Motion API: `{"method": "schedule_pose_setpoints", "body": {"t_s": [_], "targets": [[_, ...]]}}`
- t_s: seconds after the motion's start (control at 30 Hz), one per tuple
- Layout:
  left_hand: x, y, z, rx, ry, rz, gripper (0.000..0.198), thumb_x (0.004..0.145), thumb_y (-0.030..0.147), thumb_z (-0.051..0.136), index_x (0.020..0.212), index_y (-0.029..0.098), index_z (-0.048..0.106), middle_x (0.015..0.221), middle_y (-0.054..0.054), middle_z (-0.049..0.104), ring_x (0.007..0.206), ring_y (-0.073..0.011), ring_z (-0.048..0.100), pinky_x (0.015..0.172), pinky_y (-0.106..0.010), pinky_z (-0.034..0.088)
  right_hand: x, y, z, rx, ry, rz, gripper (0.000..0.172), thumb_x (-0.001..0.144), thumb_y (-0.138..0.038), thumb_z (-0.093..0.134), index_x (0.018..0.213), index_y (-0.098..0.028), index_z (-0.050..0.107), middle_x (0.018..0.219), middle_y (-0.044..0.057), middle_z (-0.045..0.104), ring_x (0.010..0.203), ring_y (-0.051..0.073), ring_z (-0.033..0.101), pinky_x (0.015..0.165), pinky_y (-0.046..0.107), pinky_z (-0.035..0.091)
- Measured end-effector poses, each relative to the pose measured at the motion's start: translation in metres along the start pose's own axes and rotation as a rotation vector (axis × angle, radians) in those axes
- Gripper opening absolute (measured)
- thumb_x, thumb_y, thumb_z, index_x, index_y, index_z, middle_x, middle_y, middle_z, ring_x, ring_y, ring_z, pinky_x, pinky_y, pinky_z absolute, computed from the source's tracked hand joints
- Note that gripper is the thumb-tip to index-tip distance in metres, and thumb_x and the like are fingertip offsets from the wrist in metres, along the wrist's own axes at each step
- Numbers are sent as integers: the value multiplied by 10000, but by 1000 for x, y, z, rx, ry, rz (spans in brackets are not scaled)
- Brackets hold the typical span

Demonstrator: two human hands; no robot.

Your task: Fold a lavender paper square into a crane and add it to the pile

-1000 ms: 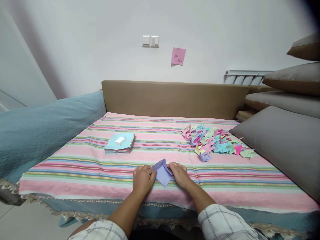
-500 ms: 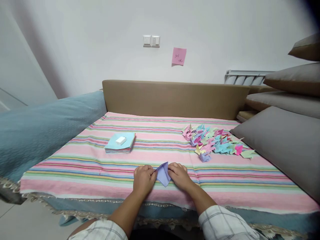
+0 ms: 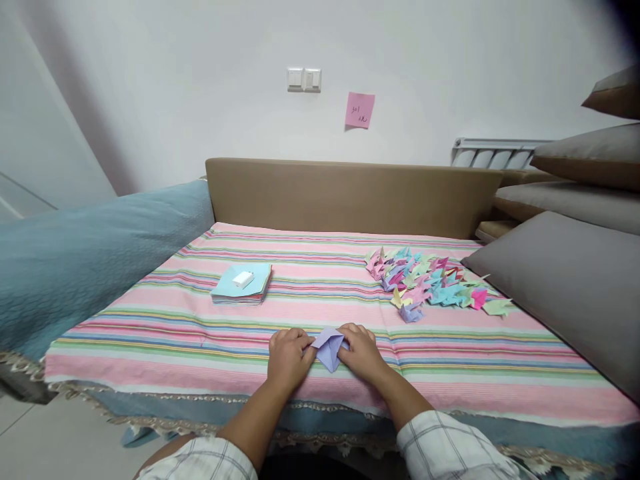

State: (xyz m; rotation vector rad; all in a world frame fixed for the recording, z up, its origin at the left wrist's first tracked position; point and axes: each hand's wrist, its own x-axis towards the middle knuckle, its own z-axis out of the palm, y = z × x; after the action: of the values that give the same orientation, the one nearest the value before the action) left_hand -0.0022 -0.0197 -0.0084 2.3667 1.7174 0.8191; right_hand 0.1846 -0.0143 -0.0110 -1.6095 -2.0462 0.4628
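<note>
A partly folded sheet of purple origami paper (image 3: 329, 353) lies on the striped cloth, its lower corner pointing toward me and a flap raised along its upper side. My left hand (image 3: 291, 360) grips its left edge, the fingers curled and the thumb at the paper. On the other side, my right hand (image 3: 361, 352) pinches the right edge, with the thumb tucked at the raised flap. Some of the fingertips are hidden behind the hands and paper.
A pile of colourful folded paper figures (image 3: 435, 283) lies at the right. Left of centre, a white block (image 3: 243, 279) rests on a stack of paper (image 3: 233, 293). Grey cushions (image 3: 565, 280) border the right side; a brown backrest (image 3: 350, 198) stands behind the striped cloth (image 3: 165, 333).
The purple paper's upper flap has been lifted and spread, its peak lower and wider than before. My right thumb has moved in at the flap. My left hand has barely shifted.
</note>
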Motion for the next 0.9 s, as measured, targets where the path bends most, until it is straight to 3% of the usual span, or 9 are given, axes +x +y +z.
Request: {"method": "schedule_pose_setpoints", "body": {"t_s": [0.57,0.9], "targets": [[-3,2,1,29,25,57,183,750,353,631,901,264,682,917,-20,657,917,-227,539,884,-397,326,-1,2,0,-52,29,20,174,771,-281,556,898,-252,672,953,33,596,932,207,470,801,306,301],[-4,1,6,-47,-51,268,504,720,153,537,1209,270,563,1270,-31,566,1112,-253,462,993,-452,302,-1,9,-8,-53,-59,-86,245,809,-159,463,873,-254,679,912,22,612,900,176,488,811,284,322]]}}
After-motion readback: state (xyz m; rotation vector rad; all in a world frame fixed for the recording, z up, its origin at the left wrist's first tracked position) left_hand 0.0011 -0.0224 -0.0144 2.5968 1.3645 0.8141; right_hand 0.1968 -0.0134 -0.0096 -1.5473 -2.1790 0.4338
